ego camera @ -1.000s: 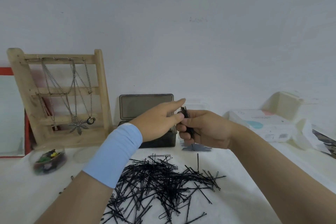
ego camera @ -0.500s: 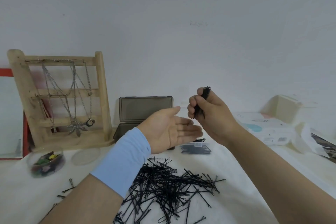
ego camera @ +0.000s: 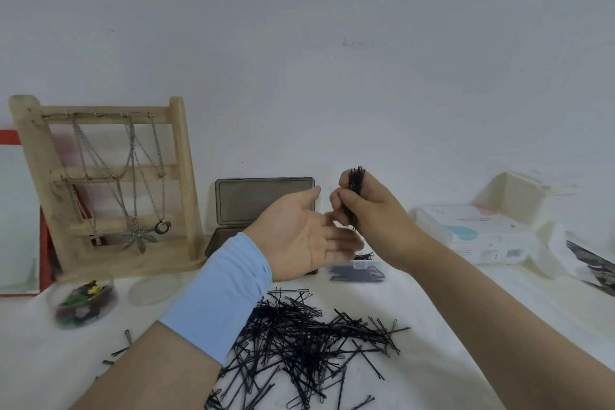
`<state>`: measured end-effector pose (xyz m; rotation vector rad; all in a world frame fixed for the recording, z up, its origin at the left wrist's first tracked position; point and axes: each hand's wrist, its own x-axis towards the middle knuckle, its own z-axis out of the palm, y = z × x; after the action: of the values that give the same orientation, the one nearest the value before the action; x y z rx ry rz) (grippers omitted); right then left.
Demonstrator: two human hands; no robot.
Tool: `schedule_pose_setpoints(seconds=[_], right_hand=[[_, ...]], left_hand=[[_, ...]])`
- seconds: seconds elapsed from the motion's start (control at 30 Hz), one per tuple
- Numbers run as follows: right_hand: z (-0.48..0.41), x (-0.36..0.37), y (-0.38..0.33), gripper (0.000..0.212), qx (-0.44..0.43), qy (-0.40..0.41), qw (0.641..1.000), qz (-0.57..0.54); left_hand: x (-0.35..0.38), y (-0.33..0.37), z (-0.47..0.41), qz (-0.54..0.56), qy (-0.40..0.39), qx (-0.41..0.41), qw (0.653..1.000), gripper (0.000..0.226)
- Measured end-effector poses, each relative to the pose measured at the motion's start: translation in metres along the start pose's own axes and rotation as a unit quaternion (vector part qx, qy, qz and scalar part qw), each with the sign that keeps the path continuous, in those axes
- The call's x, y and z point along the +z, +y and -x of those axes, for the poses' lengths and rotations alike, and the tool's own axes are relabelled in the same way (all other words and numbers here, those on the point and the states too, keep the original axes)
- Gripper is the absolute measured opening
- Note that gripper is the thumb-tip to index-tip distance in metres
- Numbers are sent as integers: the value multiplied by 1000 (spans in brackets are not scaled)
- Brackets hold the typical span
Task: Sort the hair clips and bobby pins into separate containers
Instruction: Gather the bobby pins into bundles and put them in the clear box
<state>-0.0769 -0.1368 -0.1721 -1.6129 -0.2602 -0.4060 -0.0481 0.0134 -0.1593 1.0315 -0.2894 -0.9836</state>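
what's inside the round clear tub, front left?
The round clear tub holds small hair clips: green, yellow and dark ones show. The top clips cover those beneath, so the count and what lies at the bottom cannot be told.

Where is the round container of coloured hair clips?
Head view: the container sits left on the table, before the wooden stand, beside a clear lid.

Wooden rack: stood upright at the left, close to the white wall.
Necklaces: hung from the rack's top bar; a leaf pendant and a ring pendant are seen side by side low down.
White carton: laid flat at the right, marked with teal and pink patches.
Cream container: set behind the carton.
Red-edged panel: partly hidden behind the rack.
Printed sheet: cut off by the right edge.
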Motion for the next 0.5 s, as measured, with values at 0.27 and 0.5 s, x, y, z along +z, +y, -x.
schedule_pose_setpoints(seconds=[0.27, 0.5], right_hand=[[-12, -43, 15, 27, 31, -29, 930, 364], [-13, -43, 43, 50, 67, -170, 843, 506]], left_hand=[[-17, -2, -3, -472, 246, 98, 841, 29], [-33, -23, -17, -697, 220, 207, 650, 41]])
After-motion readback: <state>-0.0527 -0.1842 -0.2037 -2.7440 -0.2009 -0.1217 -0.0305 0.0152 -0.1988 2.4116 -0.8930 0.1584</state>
